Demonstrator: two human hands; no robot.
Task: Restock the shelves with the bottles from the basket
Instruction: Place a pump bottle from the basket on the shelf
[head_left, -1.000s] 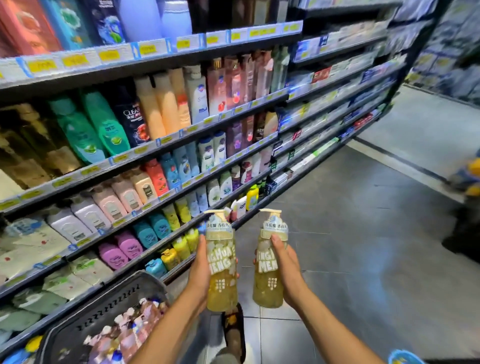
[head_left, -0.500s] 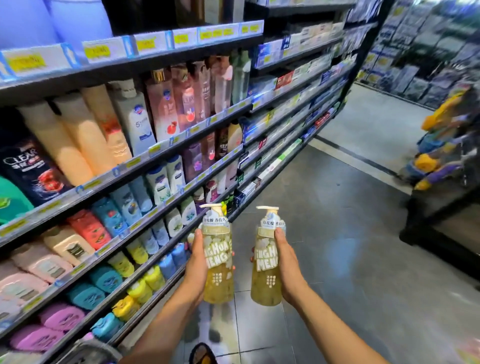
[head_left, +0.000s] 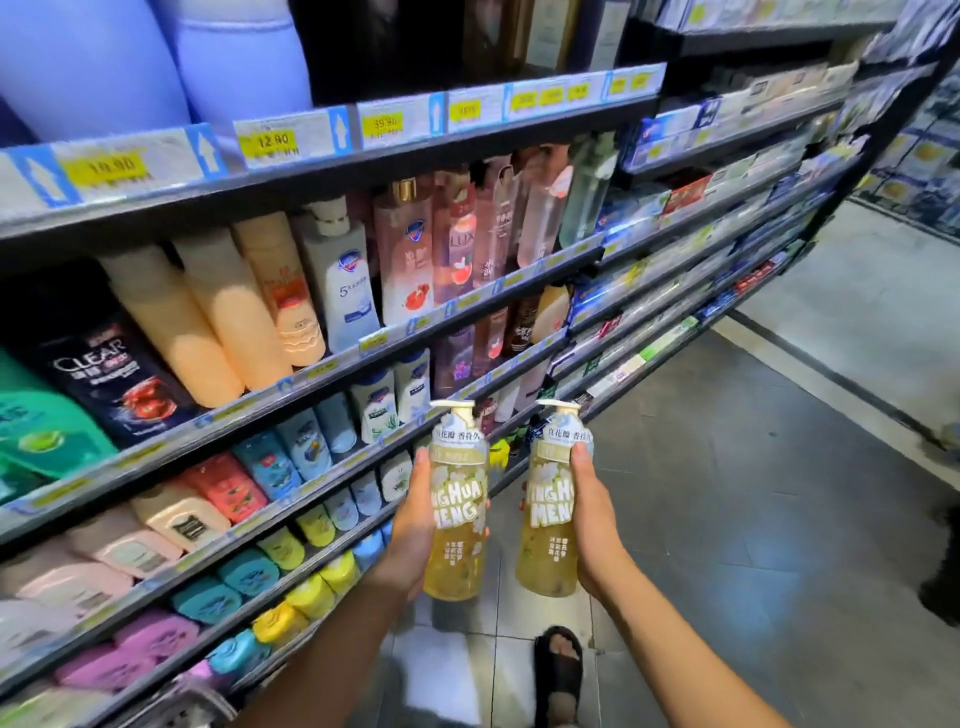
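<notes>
Grip looks firm at lower centre: left hand (head_left: 410, 525) curls round the left bottle (head_left: 457, 519), right hand (head_left: 592, 514) round the right bottle (head_left: 550, 509), both upright. Find their row on the shelves (head_left: 467, 306); seat one at a time.

left bottle (head_left: 457, 514): clear pump bottle of yellow liquid with a white pump head and white lettering; upright, leaning slightly; the fingers (head_left: 422, 460) of the left hand (head_left: 415, 525) wrap it from its left side, the thumb just under the shoulder, the base below the fingers.
right bottle (head_left: 553, 509): same kind, upright; the fingers (head_left: 581, 460) of the right hand (head_left: 592, 514) wrap it from its right side; a narrow gap separates it from the left bottle.
shelves (head_left: 467, 301): dark tiers edged with price strips, packed with bottles; left of and beyond both sets of fingers, not touched.
</notes>
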